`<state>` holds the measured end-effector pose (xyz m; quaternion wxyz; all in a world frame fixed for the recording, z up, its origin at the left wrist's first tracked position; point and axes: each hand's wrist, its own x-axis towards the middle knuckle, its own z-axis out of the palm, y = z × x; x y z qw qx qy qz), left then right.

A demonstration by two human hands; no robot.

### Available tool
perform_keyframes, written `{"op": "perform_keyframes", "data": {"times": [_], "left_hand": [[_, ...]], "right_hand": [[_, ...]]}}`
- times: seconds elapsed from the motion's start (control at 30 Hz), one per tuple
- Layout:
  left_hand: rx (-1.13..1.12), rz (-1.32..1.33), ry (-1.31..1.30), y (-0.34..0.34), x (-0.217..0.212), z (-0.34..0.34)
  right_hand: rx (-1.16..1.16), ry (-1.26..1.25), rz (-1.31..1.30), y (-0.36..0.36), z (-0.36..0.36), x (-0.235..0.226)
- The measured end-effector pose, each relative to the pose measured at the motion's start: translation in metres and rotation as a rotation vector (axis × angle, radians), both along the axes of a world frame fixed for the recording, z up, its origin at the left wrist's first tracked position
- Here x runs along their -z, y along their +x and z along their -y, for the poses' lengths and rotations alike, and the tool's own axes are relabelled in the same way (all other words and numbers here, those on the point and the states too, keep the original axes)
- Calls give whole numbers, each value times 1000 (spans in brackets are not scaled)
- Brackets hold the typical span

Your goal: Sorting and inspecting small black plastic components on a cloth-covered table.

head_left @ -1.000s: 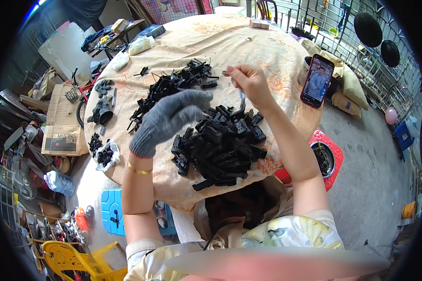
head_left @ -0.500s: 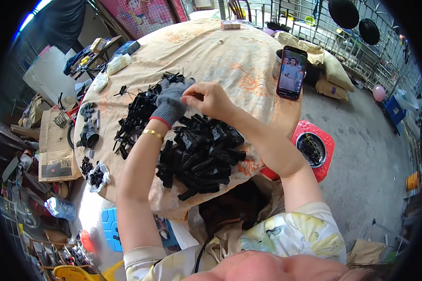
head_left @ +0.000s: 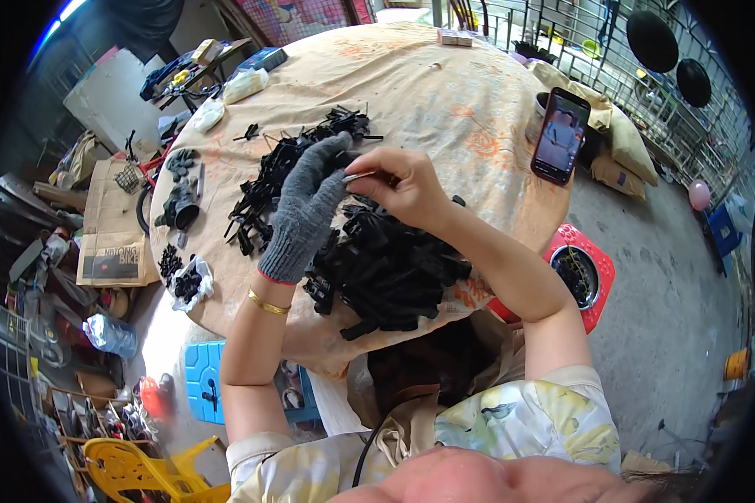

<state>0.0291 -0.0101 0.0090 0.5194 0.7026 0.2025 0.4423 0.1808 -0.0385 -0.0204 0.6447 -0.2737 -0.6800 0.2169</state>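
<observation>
My left hand, in a grey knit glove with a red cuff edge, is raised above the table. It pinches a small black plastic part between its fingertips. Close beside it, my bare right hand is closed on a thin metal tool, whose tip points at the part; its exact kind is too small to tell. Below my hands lies a heap of larger black plastic pieces. Beyond my left hand spreads a pile of slimmer black pieces, partly covered by the glove.
A patterned cloth covers the round table. At its right edge stands a phone. Spare dark gloves and a white bag of small black bits lie at the left. A red stool with a bowl stands right of the table.
My left hand has drawn back from the pile of slim pieces and turned upward, with a black part now in its fingers. The right hand stays beside it; its metal tool now shows.
</observation>
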Motion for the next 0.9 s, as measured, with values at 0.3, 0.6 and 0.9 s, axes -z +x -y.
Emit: {"op": "perform_keyframes", "data": {"times": [0.3, 0.6, 0.9], "left_hand": [[74, -34, 57, -9, 7, 7], [-22, 32, 13, -6, 5, 7], [-112, 5, 212, -4, 8, 10]], "right_hand": [[24, -405, 9, 1, 3, -7], [-162, -425, 1, 5, 1, -8], [-92, -434, 43, 3, 5, -11]]}}
